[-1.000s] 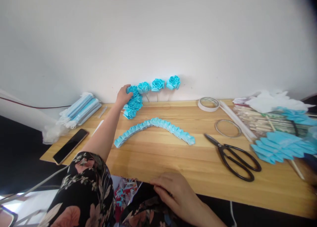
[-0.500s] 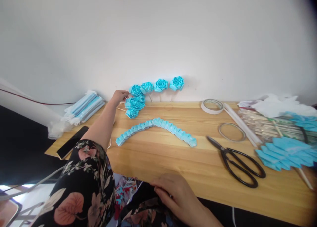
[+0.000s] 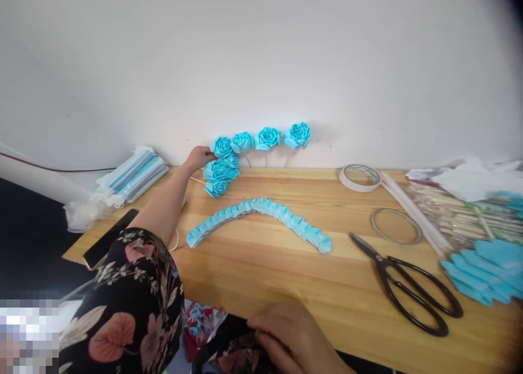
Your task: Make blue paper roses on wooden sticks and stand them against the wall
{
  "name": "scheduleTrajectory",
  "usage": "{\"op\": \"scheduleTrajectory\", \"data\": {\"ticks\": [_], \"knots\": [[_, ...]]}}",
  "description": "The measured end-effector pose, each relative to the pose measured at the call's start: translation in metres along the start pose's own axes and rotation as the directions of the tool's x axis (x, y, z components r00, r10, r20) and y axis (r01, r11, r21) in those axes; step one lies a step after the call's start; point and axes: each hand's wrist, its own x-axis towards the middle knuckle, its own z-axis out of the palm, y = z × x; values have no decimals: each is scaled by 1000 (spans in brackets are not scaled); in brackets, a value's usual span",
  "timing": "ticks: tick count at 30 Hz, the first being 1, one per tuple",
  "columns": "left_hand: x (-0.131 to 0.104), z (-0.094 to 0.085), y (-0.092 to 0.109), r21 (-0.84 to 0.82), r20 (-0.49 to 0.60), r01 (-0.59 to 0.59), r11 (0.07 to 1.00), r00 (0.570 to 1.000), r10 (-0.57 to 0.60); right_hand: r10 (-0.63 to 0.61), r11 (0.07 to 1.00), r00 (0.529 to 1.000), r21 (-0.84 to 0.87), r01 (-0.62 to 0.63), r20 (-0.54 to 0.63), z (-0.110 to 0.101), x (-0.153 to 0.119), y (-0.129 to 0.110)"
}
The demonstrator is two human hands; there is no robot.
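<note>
My left hand (image 3: 203, 157) reaches to the back left of the wooden table (image 3: 245, 276), its fingers closed at the left edge of a blue paper rose (image 3: 223, 146); whether they grip its stem is hidden. More blue roses cluster below it, and others, such as the rightmost rose (image 3: 298, 135), lean on the wall with thin stems. A curved blue pleated strip (image 3: 261, 204) lies mid-table. My right hand (image 3: 286, 333) rests low at the front edge over my lap, fingers bent together, with nothing clearly visible in them.
Black scissors (image 3: 404, 287), a white tape roll (image 3: 359, 177) and a thin ring (image 3: 395, 226) lie on the right, beside wrapped sticks (image 3: 441, 205) and blue pleated paper (image 3: 486, 270). Stacked masks (image 3: 134, 177) and a phone (image 3: 109, 240) are at left.
The view has moved slightly closer, so the scissors and tape sit further right. My left hand stays beside the upper left rose; my right hand remains at the front edge.
</note>
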Motion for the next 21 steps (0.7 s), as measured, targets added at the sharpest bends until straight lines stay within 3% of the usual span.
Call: {"op": "scheduleTrajectory", "data": {"ticks": [14,21], "knots": [[-4,-26,6,0,-100,-117,993,988,116,10,1000,1000,8,-10,23,-1,-1,1],[-16,-39,14,86,-80,-196,977,976,203,1,1000,1000,7,-1,3,-3,0,-3]]}}
